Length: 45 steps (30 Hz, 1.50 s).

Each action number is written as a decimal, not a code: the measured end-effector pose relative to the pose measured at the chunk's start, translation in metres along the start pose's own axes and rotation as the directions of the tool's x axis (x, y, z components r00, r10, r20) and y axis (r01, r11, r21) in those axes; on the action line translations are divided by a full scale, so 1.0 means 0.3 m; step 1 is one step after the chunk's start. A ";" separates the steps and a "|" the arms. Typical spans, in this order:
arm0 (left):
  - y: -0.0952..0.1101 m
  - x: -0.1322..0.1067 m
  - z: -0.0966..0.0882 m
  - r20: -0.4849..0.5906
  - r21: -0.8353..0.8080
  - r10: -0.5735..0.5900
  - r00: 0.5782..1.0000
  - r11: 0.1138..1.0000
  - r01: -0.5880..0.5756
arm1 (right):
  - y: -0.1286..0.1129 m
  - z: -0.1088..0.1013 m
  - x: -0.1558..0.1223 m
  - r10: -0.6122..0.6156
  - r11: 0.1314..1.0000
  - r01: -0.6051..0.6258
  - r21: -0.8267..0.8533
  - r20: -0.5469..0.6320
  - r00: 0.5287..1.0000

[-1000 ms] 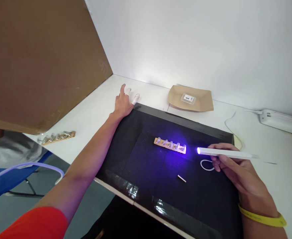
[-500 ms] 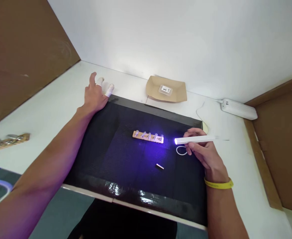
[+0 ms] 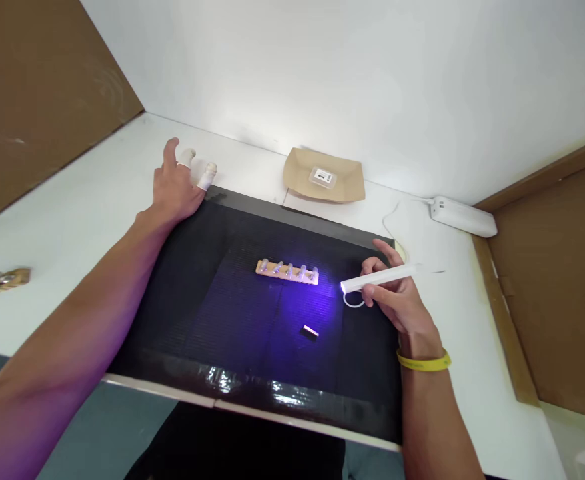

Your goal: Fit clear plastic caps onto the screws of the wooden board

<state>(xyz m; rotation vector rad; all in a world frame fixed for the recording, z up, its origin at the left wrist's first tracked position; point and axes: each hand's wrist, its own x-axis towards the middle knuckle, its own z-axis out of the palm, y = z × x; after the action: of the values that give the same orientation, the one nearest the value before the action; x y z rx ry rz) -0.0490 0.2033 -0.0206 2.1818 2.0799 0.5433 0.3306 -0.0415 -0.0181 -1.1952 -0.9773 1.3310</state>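
Observation:
My right hand (image 3: 397, 303) grips a white pen-shaped light (image 3: 382, 276) with a cord loop. Its lit violet end points left and throws a glow on the black mat (image 3: 212, 267). Left of that end lies a short tan strip (image 3: 286, 274) bearing several small shiny pieces, too small to name. A small silver rod-like piece (image 3: 310, 331) rests on the mat below the strip. At the mat's far left corner, my left hand (image 3: 175, 187) lies with fingers apart and holds nothing. White finger covers sit on two of its fingers.
Behind the mat stands a cardboard tray (image 3: 292, 177) with a small labelled clear box (image 3: 323, 177) in it. A white power strip (image 3: 462, 215) with a cable lies at the back right. Another tan strip with metal pieces (image 3: 2, 281) lies far left. Brown panels flank the table.
The whole view has shifted, so things appear farther left. In my right hand the light has tilted, its lit end lower, and one finger has lifted off it. My left hand stays by the mat's corner.

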 end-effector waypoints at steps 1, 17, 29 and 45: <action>0.004 -0.001 -0.002 0.000 0.010 -0.006 1.000 1.000 0.006 | 0.002 0.000 0.000 -0.001 1.000 0.001 0.006 -0.003 1.000; 0.010 -0.010 -0.017 0.010 -0.018 0.018 1.000 1.000 -0.018 | 0.011 0.011 0.010 -0.043 0.997 0.048 0.064 -0.083 0.996; -0.004 -0.011 -0.006 -0.003 -0.073 0.020 1.000 0.997 -0.021 | -0.009 0.023 -0.005 -0.006 0.998 0.010 0.060 -0.061 0.998; -0.011 -0.001 0.003 -0.030 -0.074 0.041 0.999 0.996 -0.043 | -0.013 0.016 -0.013 0.086 0.995 -0.085 0.053 -0.011 0.996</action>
<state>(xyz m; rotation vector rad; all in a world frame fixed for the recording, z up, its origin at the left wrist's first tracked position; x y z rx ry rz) -0.0518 0.2034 -0.0224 2.1939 1.9970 0.6485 0.3265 -0.0445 -0.0131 -1.2165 -0.8850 1.4057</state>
